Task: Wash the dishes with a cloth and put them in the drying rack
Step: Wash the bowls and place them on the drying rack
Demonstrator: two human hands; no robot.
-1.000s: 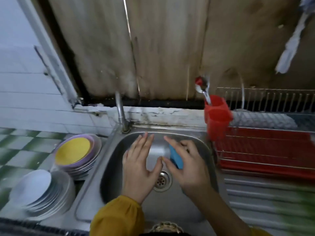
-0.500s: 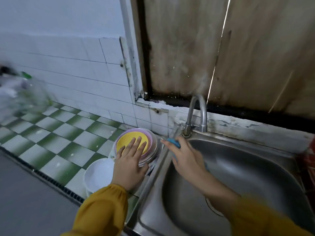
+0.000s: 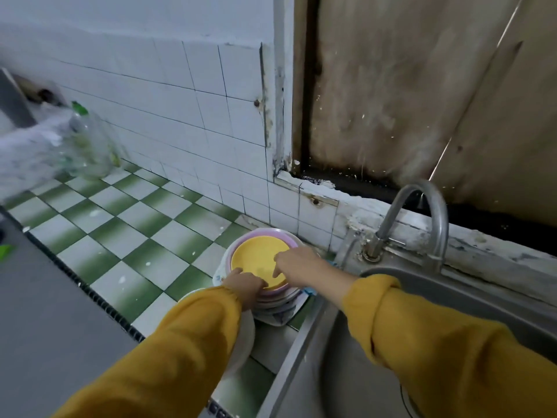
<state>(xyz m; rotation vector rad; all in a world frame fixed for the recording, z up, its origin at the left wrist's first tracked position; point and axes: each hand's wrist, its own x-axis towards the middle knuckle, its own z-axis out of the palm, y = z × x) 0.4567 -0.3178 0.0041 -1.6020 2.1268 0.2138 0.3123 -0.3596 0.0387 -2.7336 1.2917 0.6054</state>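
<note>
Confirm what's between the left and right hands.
Head view: the yellow plate atop the stack. The left hand grips its near rim; the right hand, holding a blue cloth, touches its right edge.

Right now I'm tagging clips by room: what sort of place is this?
Probably a home kitchen: a sink with a tap, stacked plates beside it on a tiled counter.
</note>
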